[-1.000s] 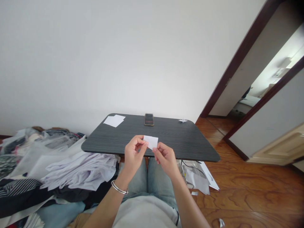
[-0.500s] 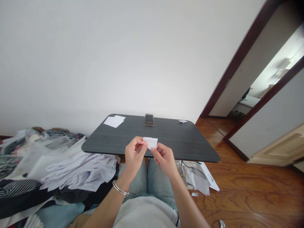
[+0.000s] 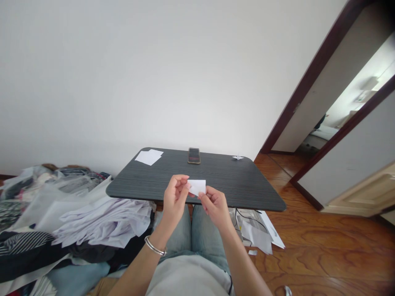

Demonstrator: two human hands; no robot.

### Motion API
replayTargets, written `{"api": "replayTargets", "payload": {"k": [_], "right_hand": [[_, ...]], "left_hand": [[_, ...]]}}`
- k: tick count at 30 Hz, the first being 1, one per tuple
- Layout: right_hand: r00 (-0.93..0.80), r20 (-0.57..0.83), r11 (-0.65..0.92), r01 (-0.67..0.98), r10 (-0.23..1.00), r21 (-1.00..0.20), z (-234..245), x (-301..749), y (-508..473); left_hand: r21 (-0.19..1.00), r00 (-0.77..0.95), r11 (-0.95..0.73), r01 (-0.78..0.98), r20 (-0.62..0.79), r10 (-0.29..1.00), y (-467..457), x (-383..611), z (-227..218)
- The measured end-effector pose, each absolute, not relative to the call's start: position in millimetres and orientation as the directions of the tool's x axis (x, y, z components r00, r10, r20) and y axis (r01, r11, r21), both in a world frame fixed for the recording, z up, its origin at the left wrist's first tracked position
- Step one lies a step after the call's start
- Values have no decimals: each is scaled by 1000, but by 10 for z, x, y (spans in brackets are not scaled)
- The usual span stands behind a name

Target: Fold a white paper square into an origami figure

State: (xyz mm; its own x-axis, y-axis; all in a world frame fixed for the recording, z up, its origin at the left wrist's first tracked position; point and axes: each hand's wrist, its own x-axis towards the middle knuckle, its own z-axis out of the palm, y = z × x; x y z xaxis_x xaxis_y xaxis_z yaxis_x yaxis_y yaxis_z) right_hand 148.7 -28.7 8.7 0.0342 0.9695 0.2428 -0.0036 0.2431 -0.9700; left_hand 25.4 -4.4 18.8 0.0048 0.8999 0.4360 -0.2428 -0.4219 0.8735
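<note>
Paper [image 3: 197,186]: small, white, straight-edged, over near edge of table [image 3: 234,181] | left hand [image 3: 175,196], right hand [image 3: 215,204]: both pinching it | table: dark grain, rounded corners | bag [image 3: 41,201]: translucent plastic, contents unclear

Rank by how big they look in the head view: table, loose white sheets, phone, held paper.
Table
Loose white sheets
Phone and held paper: too alike to rank; the paper is nearer the camera and partly covered.

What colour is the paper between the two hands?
The paper is white, seen best in the head view.
</note>
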Motion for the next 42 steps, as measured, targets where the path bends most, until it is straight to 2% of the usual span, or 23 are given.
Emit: {"api": "replayTargets", "payload": {"k": [4, 8, 10, 18, 42], "right_hand": [[23, 240, 240, -12, 970, -971, 93, 1505, -288], [-12, 241, 241, -1, 970, -970, 120, 1512, -297], [-36, 240, 241, 8, 970, -971, 120, 1512, -293], [-75, 261, 260, -31, 962, -965, 10, 1514, -238], [-89, 258, 262, 36, 962, -964, 99, 1576, -304]], "left_hand": [[905, 142, -326, -275, 374, 917, -38, 154, 241], [964, 360, -154, -215, 225, 905, -23, 79, 278], [975, 407, -116, -192, 187, 894, -21, 70, 289], [983, 406, -114, -147, 165, 899, -51, 87, 301], [988, 431, -24, -153, 88, 898, -21, -42, 341]]}}
